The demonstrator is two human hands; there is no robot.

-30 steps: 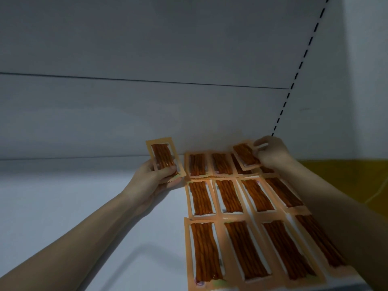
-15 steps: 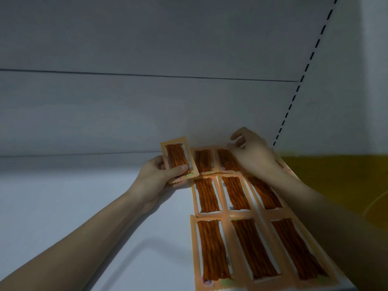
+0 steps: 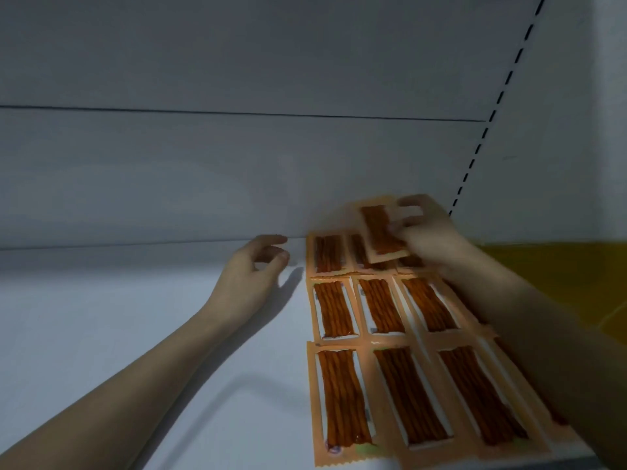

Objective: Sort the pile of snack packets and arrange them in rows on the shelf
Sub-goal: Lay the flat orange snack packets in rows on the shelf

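Nearest the camera, a front row of orange snack packets [image 3: 342, 398] is laid flat on the white shelf [image 3: 101, 334], side by side with their long edges touching; a middle row [image 3: 334, 308] is set just behind it, and a back row [image 3: 327, 254] is placed against the grey back panel [image 3: 203, 178]; part of each row is hidden by the right forearm, which is stretched across them from the lower right. To the left of the back row, the left hand [image 3: 251, 274] is held just above the shelf, empty, with fingers loosely curled and the thumb apart from them. Farther back, one held packet [image 3: 381, 234] is pinched by the right hand [image 3: 424, 232] between thumb and fingers and is carried tilted above the back row; this hand is blurred. A yellow surface [image 3: 556, 286] is seen beyond the shelf's right end.
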